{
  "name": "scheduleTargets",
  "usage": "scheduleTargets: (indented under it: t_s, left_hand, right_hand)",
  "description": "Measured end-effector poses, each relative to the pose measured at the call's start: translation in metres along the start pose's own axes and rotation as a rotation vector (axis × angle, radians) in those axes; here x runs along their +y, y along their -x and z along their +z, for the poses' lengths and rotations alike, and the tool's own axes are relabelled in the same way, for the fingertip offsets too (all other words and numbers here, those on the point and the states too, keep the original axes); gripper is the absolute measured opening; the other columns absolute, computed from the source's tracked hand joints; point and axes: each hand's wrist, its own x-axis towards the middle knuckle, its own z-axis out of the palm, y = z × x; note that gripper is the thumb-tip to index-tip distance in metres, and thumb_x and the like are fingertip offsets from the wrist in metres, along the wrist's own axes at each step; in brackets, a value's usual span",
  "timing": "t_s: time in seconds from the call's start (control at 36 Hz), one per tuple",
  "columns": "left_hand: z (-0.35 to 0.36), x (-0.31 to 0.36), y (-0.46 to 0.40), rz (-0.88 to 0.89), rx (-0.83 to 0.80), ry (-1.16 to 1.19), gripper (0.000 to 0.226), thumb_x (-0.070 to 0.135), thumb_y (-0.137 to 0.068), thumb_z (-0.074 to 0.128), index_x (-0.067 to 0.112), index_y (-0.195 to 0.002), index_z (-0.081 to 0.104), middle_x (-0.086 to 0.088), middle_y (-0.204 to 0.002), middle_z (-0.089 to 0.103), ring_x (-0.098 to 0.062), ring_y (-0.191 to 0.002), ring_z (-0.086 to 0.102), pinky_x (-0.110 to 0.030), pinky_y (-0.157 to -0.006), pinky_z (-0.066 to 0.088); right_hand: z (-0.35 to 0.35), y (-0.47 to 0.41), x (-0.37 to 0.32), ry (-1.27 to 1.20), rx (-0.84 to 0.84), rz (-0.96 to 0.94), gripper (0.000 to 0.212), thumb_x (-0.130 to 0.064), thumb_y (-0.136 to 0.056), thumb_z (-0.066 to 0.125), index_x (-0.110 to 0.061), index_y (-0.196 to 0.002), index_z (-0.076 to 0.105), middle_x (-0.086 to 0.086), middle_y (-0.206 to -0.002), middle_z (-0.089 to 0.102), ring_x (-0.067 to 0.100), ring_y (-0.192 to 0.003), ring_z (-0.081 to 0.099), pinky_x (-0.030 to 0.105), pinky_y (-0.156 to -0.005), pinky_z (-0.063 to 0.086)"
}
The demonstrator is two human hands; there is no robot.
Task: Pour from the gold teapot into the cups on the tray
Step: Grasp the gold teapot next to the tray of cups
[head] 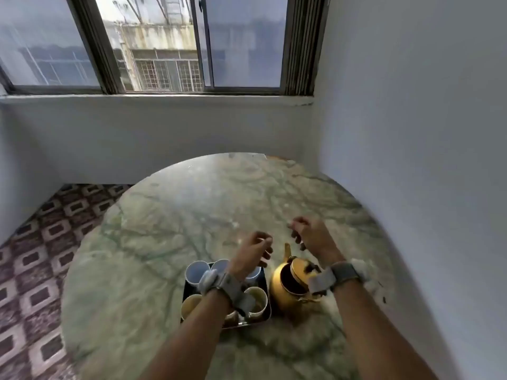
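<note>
My left hand (253,249) hangs above the dark tray (187,290), fingers loosely curled and holding nothing; my right hand (310,234) floats past the gold teapot (285,286), fingers bent, also empty; the teapot stands on the green marble table (170,229) just right of the tray, spout pointing away; the cups (195,272) sit upright, crowded on the tray.

The gold teapot (288,286) looks like glossy metal; the surface (192,215) is polished green-veined marble; the cups (196,272) seem smooth glazed ceramic.
</note>
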Motion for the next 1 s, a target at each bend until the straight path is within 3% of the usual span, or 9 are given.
scheduleTargets:
  t_s: [0.06, 0.14, 0.22, 0.31, 0.39, 0.5, 0.56, 0.78, 1.0]
  left_hand:
    - [0.018, -0.024, -0.002, -0.072, 0.001, -0.111, 0.01, 0.012, -0.109, 0.06, 0.017, -0.116, 0.062, -0.009, -0.107, 0.067, -0.019, -0.089, 0.063, -0.029, -0.07, 0.054]
    - [0.047, -0.06, 0.002, -0.151, 0.015, -0.16, 0.035, 0.015, -0.108, 0.06, 0.013, -0.142, 0.057, -0.01, -0.137, 0.065, -0.023, -0.123, 0.063, -0.036, -0.101, 0.053]
    - [0.055, -0.069, 0.009, -0.185, 0.027, -0.141, 0.045, 0.021, -0.112, 0.053, 0.012, -0.155, 0.047, -0.008, -0.151, 0.056, -0.02, -0.134, 0.055, -0.036, -0.117, 0.044]
    - [0.063, -0.073, 0.022, -0.197, 0.048, -0.125, 0.045, 0.034, -0.115, 0.045, 0.018, -0.156, 0.046, -0.003, -0.15, 0.054, -0.018, -0.138, 0.049, -0.034, -0.118, 0.04]
    - [0.065, -0.076, 0.026, -0.193, 0.069, -0.074, 0.027, 0.042, -0.116, 0.036, 0.035, -0.131, 0.058, 0.008, -0.132, 0.057, -0.014, -0.13, 0.048, -0.028, -0.105, 0.042]
    - [0.068, -0.086, 0.023, -0.231, 0.083, 0.052, 0.048, 0.063, -0.109, 0.036, 0.03, -0.133, 0.062, 0.002, -0.143, 0.059, -0.017, -0.136, 0.052, -0.038, -0.118, 0.038]
    - [0.071, -0.087, 0.024, -0.245, 0.101, 0.054, 0.039, 0.059, -0.112, 0.035, 0.033, -0.125, 0.061, 0.001, -0.136, 0.061, -0.018, -0.13, 0.055, -0.037, -0.11, 0.041]
    - [0.075, -0.085, 0.019, -0.163, 0.097, -0.052, 0.06, 0.044, -0.114, 0.045, 0.028, -0.169, 0.027, -0.006, -0.17, 0.039, -0.025, -0.155, 0.039, -0.047, -0.13, 0.03]
    - [0.083, -0.095, 0.015, -0.04, 0.106, -0.448, 0.057, 0.033, -0.108, 0.062, 0.033, -0.162, 0.043, -0.007, -0.159, 0.045, -0.026, -0.148, 0.042, -0.04, -0.127, 0.032]
  right_hand:
    - [-0.003, -0.001, 0.028, 0.195, 0.106, 0.04, 0.008, -0.022, -0.093, 0.071, -0.016, -0.095, 0.074, 0.002, -0.087, 0.073, 0.026, -0.084, 0.066, 0.035, -0.071, 0.052]
    - [-0.009, 0.002, 0.077, 0.353, 0.1, 0.121, 0.026, -0.024, -0.09, 0.072, -0.02, -0.116, 0.071, 0.01, -0.114, 0.069, 0.03, -0.104, 0.066, 0.043, -0.09, 0.057]
    - [-0.01, 0.002, 0.098, 0.493, 0.046, 0.163, 0.041, -0.03, -0.087, 0.071, -0.019, -0.127, 0.069, 0.015, -0.129, 0.063, 0.037, -0.121, 0.059, 0.046, -0.104, 0.051]
    - [-0.012, 0.003, 0.117, 0.519, 0.025, 0.173, 0.036, -0.032, -0.09, 0.07, -0.017, -0.123, 0.074, 0.014, -0.127, 0.069, 0.034, -0.117, 0.063, 0.04, -0.099, 0.053]
    - [-0.014, 0.007, 0.117, 0.5, 0.053, 0.095, 0.024, -0.03, -0.091, 0.073, -0.016, -0.111, 0.079, 0.01, -0.116, 0.075, 0.029, -0.106, 0.068, 0.033, -0.087, 0.054]
    - [-0.007, 0.013, 0.114, 0.52, 0.058, -0.007, 0.024, -0.029, -0.089, 0.078, -0.016, -0.108, 0.08, 0.007, -0.11, 0.076, 0.028, -0.102, 0.07, 0.029, -0.081, 0.051]
    - [-0.002, 0.018, 0.113, 0.553, 0.052, -0.067, 0.027, -0.031, -0.088, 0.078, -0.016, -0.11, 0.079, 0.007, -0.112, 0.074, 0.027, -0.102, 0.068, 0.033, -0.084, 0.055]
    - [0.011, 0.028, 0.114, 0.619, 0.048, -0.142, 0.031, -0.034, -0.092, 0.076, -0.018, -0.118, 0.076, 0.005, -0.119, 0.068, 0.024, -0.111, 0.063, 0.033, -0.089, 0.054]
    - [0.003, 0.039, 0.128, 0.336, 0.03, -0.088, 0.036, -0.014, -0.089, 0.072, -0.019, -0.125, 0.074, 0.006, -0.125, 0.067, 0.024, -0.112, 0.064, 0.036, -0.099, 0.054]
